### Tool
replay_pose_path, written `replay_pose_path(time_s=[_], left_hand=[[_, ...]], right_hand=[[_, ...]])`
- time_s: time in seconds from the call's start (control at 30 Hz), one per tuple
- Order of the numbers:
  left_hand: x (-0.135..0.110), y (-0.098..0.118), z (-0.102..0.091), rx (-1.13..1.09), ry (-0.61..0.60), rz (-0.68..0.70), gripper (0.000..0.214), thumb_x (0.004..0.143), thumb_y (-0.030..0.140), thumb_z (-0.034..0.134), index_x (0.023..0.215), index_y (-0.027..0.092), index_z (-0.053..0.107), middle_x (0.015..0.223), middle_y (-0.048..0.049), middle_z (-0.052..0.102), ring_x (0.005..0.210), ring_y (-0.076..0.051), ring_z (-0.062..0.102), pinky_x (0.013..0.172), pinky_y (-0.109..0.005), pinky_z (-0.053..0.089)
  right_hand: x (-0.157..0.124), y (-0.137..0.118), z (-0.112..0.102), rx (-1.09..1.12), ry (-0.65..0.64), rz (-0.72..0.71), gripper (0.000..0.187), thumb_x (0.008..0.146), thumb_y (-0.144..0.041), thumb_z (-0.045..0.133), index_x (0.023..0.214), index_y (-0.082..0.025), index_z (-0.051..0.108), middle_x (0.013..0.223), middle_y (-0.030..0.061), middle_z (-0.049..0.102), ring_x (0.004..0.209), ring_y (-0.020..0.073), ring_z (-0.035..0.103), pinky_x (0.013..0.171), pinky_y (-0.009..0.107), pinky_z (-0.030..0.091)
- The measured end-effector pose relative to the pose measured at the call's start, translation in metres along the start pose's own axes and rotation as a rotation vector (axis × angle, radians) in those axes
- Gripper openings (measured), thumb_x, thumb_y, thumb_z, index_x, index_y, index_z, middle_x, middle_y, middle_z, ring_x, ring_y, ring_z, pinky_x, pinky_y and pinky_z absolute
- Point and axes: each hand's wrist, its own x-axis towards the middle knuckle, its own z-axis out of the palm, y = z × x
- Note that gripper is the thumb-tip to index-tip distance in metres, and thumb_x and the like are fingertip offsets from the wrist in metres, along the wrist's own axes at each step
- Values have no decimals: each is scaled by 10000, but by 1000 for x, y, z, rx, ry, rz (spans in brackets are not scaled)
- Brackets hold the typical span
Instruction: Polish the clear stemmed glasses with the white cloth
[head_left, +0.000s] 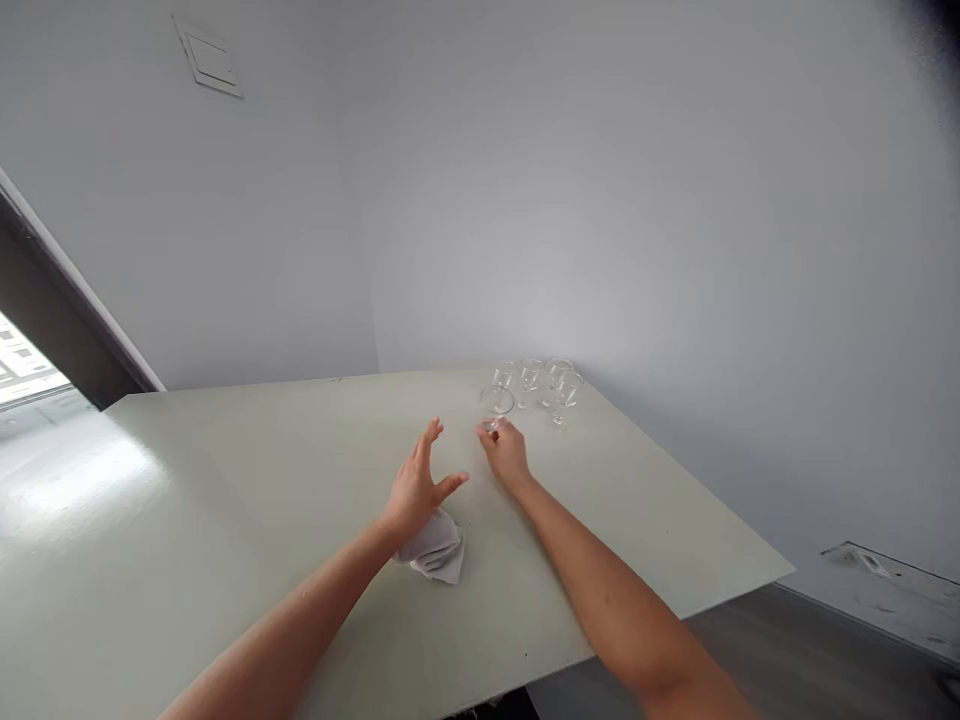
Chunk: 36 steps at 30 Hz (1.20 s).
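My right hand (pixel 506 447) is closed on the lower part of a clear stemmed glass (pixel 496 401), near the front of a small group of glasses. Behind and to the right of it stand several more stemmed glasses, among them a front right glass (pixel 567 392) and a back glass (pixel 531 375). To the left, my left hand (pixel 418 490) is raised with thumb and fingers spread, holding nothing. Below that hand a crumpled white cloth (pixel 439 550) lies on the table, partly covered by the wrist.
The pale table (pixel 262 480) reaches back to a plain wall (pixel 600 200), and its right edge slants toward me. A switch plate (pixel 210 62) is on the left wall. A dark frame (pixel 60 290) stands at the far left by a bright window.
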Motion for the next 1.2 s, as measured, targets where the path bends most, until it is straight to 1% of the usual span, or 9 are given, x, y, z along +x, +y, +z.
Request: replay_pose_path(time_s=[0.13, 0.23, 0.43, 0.7, 0.8, 0.93, 1.03, 1.13, 1.2], left_hand=[[4, -37, 7, 84, -19, -181, 523, 820, 450, 449, 1286, 287, 279, 1239, -62, 504, 1124, -224, 480, 910, -401, 380], [8, -50, 10, 59, -13, -267, 400, 829, 426, 426, 1191, 262, 384, 1146, -46, 570, 1049, -197, 534, 877, -364, 409], [11, -50, 8, 1, -1, -286, 309, 811, 356, 452, 1100, 247, 456, 1106, -36, 600, 1041, -184, 542, 880, -342, 411], [9, -49, 9, -114, 46, -306, 228, 769, 293, 503, 991, 248, 533, 1054, -22, 626, 1025, -186, 551, 897, -346, 399], [8, -50, 9, -163, 57, -326, 222, 761, 283, 513, 978, 246, 542, 1045, -23, 629, 1016, -184, 554, 888, -340, 402], [10, -56, 11, -231, 74, -361, 216, 747, 269, 522, 959, 235, 548, 1032, -31, 628, 1002, -170, 559, 882, -317, 408], [15, -60, 9, -305, 80, -406, 221, 742, 279, 515, 950, 214, 551, 1035, -51, 625, 973, -163, 572, 851, -300, 425], [21, -56, -3, -368, 68, -460, 250, 759, 338, 480, 949, 191, 547, 1036, -79, 621, 934, -165, 587, 777, -291, 455], [21, -47, -16, -385, 53, -480, 264, 762, 379, 468, 919, 182, 547, 1011, -83, 623, 896, -163, 593, 733, -283, 463]], right_hand=[[33, 42, -17, -73, 107, 175, 261, 772, -312, 464, 895, -142, 619, 824, 75, 655, 702, 178, 598, 692, 286, 433], [47, 65, -26, -127, 138, 268, 237, 756, -291, 462, 865, -154, 622, 781, 70, 656, 709, 187, 600, 666, 276, 424], [60, 84, -27, -207, 140, 326, 181, 741, -286, 484, 747, -172, 624, 726, 74, 648, 710, 201, 599, 638, 268, 411], [63, 92, -24, -213, 119, 309, 177, 735, -306, 494, 731, -166, 603, 696, 59, 619, 689, 193, 584, 664, 274, 411], [56, 92, -32, -189, 122, 293, 193, 695, -311, 535, 802, -160, 589, 801, 62, 608, 661, 173, 564, 666, 280, 420], [27, 76, -51, -157, 156, 228, 334, 700, -305, 535, 984, -130, 525, 1015, 121, 540, 649, 150, 536, 708, 319, 422], [-14, 41, -60, -112, 78, 110, 191, 757, -307, 491, 886, -173, 535, 900, 60, 565, 662, 145, 531, 702, 296, 424], [-65, -8, -59, -22, -309, -247, 204, 841, -365, 425, 769, -208, 534, 746, 11, 562, 660, 138, 524, 630, 255, 422], [-95, -36, -53, -78, -521, -492, 234, 817, -439, 484, 840, -214, 544, 822, 25, 576, 754, 163, 530, 663, 278, 429]])
